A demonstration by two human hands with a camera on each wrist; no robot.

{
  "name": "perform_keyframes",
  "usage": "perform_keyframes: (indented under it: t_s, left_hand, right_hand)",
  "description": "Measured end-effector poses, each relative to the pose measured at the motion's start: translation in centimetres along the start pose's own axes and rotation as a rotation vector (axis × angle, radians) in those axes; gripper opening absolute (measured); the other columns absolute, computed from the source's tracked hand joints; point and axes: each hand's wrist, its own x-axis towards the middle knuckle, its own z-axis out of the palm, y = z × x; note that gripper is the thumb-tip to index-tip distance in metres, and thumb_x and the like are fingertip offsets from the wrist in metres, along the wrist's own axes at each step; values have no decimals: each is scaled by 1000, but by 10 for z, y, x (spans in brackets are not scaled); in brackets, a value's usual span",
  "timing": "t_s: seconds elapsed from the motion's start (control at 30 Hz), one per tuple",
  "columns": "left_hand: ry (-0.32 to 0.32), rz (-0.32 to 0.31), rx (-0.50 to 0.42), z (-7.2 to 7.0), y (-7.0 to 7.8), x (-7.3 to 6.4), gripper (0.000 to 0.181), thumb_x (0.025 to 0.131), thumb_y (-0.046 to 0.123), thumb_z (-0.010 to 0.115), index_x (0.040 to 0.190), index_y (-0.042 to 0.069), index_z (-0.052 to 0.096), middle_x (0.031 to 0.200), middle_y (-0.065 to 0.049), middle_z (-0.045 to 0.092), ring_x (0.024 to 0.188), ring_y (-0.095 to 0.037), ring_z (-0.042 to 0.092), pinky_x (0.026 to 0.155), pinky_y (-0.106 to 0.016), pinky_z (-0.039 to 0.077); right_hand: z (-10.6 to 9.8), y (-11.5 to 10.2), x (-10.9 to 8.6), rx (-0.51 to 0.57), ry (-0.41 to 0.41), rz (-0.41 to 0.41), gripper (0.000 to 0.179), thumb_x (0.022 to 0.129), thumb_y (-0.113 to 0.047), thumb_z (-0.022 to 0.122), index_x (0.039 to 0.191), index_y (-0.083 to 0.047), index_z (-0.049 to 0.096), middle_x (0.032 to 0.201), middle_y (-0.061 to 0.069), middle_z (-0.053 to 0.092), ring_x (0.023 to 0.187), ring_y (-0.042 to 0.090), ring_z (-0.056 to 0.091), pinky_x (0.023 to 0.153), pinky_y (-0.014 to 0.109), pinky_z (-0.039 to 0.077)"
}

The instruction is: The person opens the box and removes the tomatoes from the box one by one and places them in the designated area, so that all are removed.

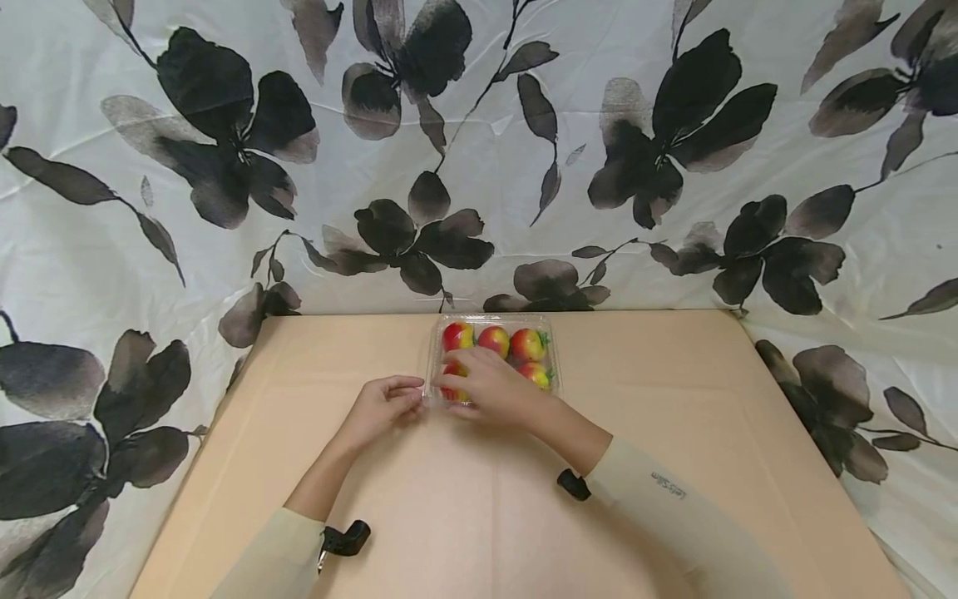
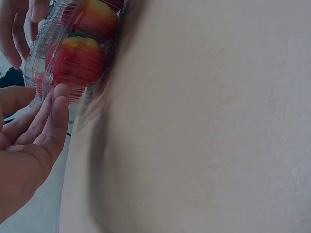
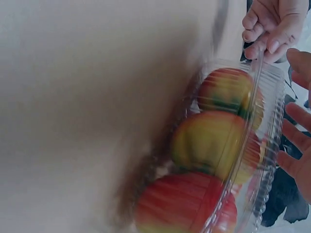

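Note:
A clear plastic clamshell box (image 1: 494,319) stands at the table's far edge, its lid down over several red-and-yellow fruits (image 1: 528,344), peach- or apple-like with green leaf bits. At its near left corner my left hand (image 1: 385,408) pinches the rim between thumb and fingers; the right wrist view shows this hand (image 3: 278,24) at the box's end. Over the lid's left part reaches my right hand (image 1: 490,387), hiding some fruit. In the right wrist view its fingers (image 3: 297,116) are spread and slightly bent beside the lid, gripping nothing; whether they touch it I cannot tell.
The box rests on a tan table (image 1: 659,399) whose far edge meets a white cloth (image 1: 524,166) with dark flower prints. Black wrist cameras (image 1: 347,538) sit at both sleeves.

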Motion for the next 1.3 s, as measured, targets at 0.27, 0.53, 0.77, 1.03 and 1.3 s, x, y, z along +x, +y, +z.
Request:
perform_keyframes:
  t_s: [0.27, 0.53, 0.77, 1.03, 1.3]
  left_hand:
    - [-31, -45, -52, -2, -5, 1, 32, 102, 3, 62, 126, -18, 60, 101, -29, 75, 82, -18, 76, 75, -29, 66]
    - [-89, -84, -136, -4, -8, 2, 30, 102, 0, 59, 124, -21, 59, 98, -14, 78, 78, -10, 73, 74, -25, 65]
    - [-120, -106, -151, -6, -8, 2, 28, 100, -3, 60, 121, -22, 58, 94, -11, 77, 78, -10, 72, 74, -23, 64]
    - [-122, -122, -148, -3, -12, 5, 24, 100, -2, 61, 117, -19, 61, 92, -8, 77, 80, -11, 72, 75, -23, 64]
    - [-91, -138, -165, -3, -13, 7, 19, 99, -3, 61, 111, -17, 65, 90, -8, 77, 77, -9, 72, 74, -23, 64]
  right_hand:
    - [9, -5, 9, -25, 33, -26, 27, 92, -28, 76, 119, -27, 76, 125, 8, 62, 113, 23, 57, 87, 36, 55]
    - [16, -11, 18, -74, 31, -34, 15, 90, -32, 80, 103, -25, 78, 119, 4, 59, 104, 21, 55, 84, 31, 53]
    - [21, -20, 21, -90, 17, -8, 13, 92, -30, 80, 102, -23, 76, 117, 4, 58, 101, 20, 54, 83, 28, 52]
    - [28, -26, 15, -89, 79, 17, 3, 95, -22, 76, 97, -21, 78, 111, 4, 58, 100, 18, 53, 86, 25, 54]
    - [34, -34, 14, -167, 161, 14, 11, 99, -20, 70, 97, -16, 80, 102, 2, 57, 93, 15, 56, 72, 22, 57]
